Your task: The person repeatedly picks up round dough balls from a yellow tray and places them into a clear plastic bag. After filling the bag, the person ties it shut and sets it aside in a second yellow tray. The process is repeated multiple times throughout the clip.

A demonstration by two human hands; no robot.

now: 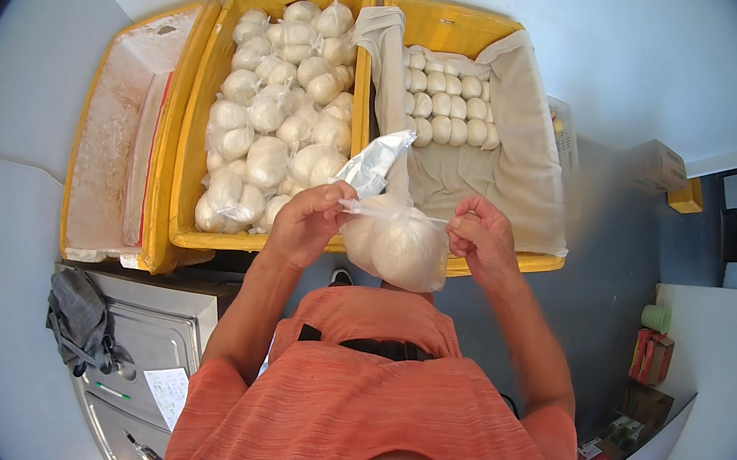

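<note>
A clear plastic bag of round white buns (404, 252) hangs in front of my waist, its top drawn into two thin ends. My left hand (309, 219) pinches one end, and my right hand (485, 238) grips the other, with the strip stretched between them. Just behind the bag, a silvery plastic packet (377, 161) lies over the box edges. Many knotted bags of buns (267, 161) fill the yellow box (184, 206) on the left. Rows of loose white buns (451, 106) sit on the cloth lining (532, 154) of the right-hand box.
At far left stands another yellow-edged foam box (110, 126). A steel cabinet (155, 313) beside me carries a grey cloth bag (78, 317), a written sheet (167, 393) and a green pen (113, 392). Right are a cardboard box (656, 164) and a green cup (656, 317).
</note>
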